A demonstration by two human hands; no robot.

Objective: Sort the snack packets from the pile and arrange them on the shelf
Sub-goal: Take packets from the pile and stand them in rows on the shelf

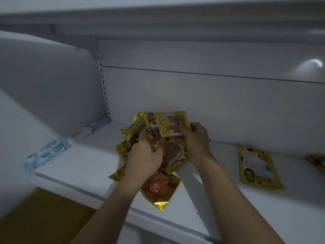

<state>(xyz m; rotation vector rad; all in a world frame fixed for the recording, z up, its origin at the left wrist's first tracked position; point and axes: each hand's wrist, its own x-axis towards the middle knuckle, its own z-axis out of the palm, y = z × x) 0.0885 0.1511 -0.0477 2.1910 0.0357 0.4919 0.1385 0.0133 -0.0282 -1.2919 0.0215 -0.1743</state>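
White shelf [219, 182]: left hand [146, 153] and right hand [195, 141] pinch one yellow packet [167, 125] by opposite edges; pile [173, 154] directly beneath the grip.

One head-worn wide-angle view looks forward and down onto the white shelf [219, 173] from close in front of its edge. Both forearms enter from below, with the left hand [146, 154] and right hand [195, 140] near frame centre.
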